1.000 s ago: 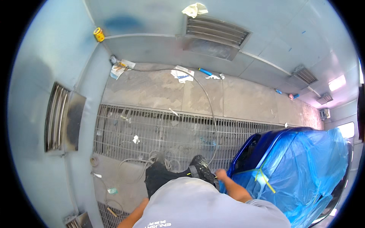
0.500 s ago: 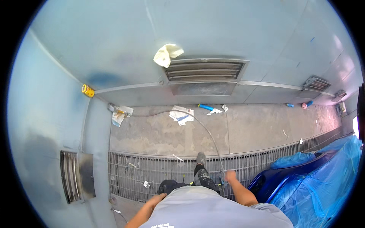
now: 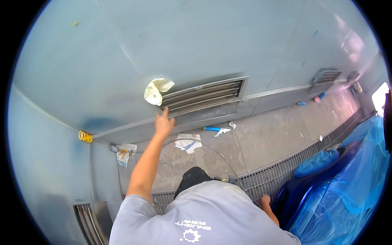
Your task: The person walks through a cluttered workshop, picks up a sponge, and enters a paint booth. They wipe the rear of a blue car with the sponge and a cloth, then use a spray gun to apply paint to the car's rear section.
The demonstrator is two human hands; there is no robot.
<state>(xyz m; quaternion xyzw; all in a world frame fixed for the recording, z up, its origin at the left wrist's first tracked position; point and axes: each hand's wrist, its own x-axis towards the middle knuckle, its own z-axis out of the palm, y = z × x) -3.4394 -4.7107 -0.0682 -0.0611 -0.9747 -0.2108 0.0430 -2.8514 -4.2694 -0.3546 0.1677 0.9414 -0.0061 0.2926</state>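
My left hand is stretched out ahead, open, with the index finger extended toward the wall. It is just below a crumpled pale yellow cloth at the left corner of a louvred vent. A gap shows between the fingertips and the cloth. Low at my right side, my right hand is closed, beside the dark blue car panel; what it holds, if anything, is hidden. A thin grey hose curves across the floor toward my right side.
Blue plastic film drapes the car at right. Near the wall's foot lie printed paper sheets, a blue tube and another paper. A yellow roll is at the left corner. Floor grating runs beneath me.
I have moved closer to the wall. My left hand has risen from my side and reached forward to near the cloth. My right hand stays low, slightly farther right and lower in view.
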